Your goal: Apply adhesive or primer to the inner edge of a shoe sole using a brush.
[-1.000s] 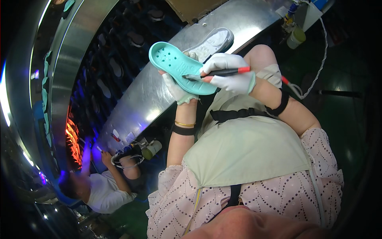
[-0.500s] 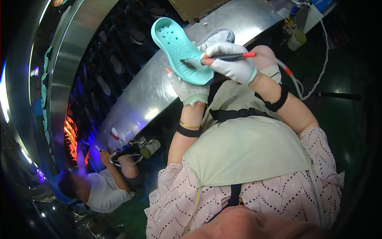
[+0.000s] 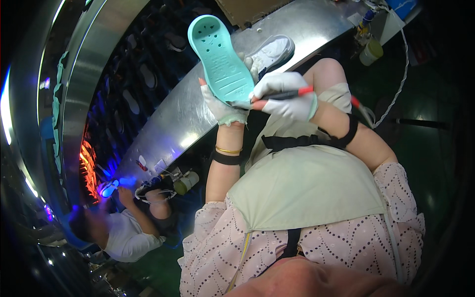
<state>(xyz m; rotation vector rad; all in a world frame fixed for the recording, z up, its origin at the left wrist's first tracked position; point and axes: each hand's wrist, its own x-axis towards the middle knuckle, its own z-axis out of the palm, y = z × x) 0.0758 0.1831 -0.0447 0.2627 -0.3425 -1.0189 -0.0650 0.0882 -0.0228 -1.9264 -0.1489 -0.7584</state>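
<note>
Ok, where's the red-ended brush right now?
In the head view, the brush is above and right of centre, in the gloved right hand, its tip at the lower end of the turquoise sole in the left hand.

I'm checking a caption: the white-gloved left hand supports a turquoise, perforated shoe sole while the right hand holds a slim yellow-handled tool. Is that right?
Not yellow: in the head view, the slim tool held by the right hand has a black and red handle. The white-gloved left hand does support the turquoise shoe sole.
</note>
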